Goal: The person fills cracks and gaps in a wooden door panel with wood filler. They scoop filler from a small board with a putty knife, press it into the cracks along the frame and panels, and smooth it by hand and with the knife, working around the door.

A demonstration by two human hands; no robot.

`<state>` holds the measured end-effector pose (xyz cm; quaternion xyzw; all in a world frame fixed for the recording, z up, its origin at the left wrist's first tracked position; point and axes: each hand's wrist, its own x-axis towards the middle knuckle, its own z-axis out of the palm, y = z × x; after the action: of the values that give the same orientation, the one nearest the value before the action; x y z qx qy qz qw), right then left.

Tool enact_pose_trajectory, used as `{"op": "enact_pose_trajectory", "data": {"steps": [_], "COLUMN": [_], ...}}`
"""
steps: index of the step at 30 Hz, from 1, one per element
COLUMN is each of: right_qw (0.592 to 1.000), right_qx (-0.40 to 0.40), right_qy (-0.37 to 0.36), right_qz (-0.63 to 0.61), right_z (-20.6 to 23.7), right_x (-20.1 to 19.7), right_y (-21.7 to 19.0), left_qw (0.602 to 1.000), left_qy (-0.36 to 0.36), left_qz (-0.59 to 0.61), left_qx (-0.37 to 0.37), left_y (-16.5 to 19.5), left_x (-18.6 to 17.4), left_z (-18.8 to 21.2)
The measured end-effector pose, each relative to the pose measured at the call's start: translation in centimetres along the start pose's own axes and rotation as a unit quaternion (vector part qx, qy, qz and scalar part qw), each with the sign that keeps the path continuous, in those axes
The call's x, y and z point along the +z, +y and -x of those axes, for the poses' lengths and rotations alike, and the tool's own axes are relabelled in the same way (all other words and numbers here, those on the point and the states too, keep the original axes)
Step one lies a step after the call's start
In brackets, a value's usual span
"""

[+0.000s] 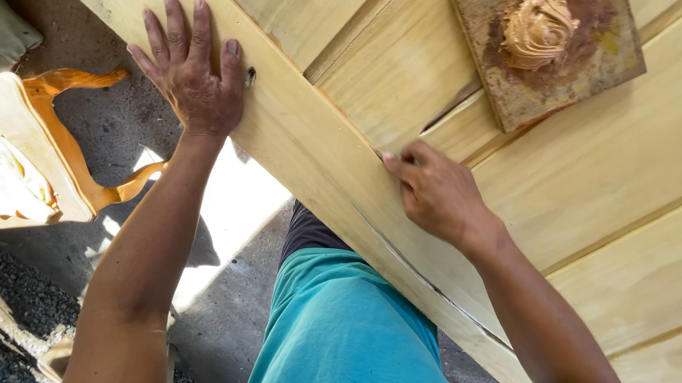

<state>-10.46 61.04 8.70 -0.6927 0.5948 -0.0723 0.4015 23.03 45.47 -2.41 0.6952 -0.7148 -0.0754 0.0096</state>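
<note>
grey concrete floor lying below; pale yellow panelled wooden door (576, 208) filling the upper right. left hand (193, 75) resting flat on the door's edge rail, fingers spread open, arm extended upward. right hand (434, 191) curling loosely, fingertips pressing at a crack, holding nothing visible. small square brown board (600, 58) bearing tan filler paste (538, 28) sitting on the door above.

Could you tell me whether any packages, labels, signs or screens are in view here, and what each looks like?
None are in view: no package, label, sign or screen.
What shows instead is a pale wooden panelled piece under both hands.
A small square brown board lies on it at the top right, with a lump of tan paste on it.
A carved orange and cream chair stands at the left.
</note>
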Motion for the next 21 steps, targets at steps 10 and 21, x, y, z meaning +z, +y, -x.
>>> {"op": "enact_pose_trajectory", "data": {"steps": [10,21], "right_qw": [0.932,0.931], "right_qx": [0.14,0.143], "right_qy": [0.333,0.33], "right_qz": [0.038,0.059], "right_z": [5.1,2.6], "right_x": [-5.7,-4.9], "right_y": [4.3,6.6], "left_qw": [0.994,0.995], "left_qy": [0.014,-0.002], "left_qz": [0.104,0.095], "left_qx": [0.019,0.001], "left_y": [2.7,2.9], "left_x": [-3.5,-3.7], "left_z": [0.6,0.7]}}
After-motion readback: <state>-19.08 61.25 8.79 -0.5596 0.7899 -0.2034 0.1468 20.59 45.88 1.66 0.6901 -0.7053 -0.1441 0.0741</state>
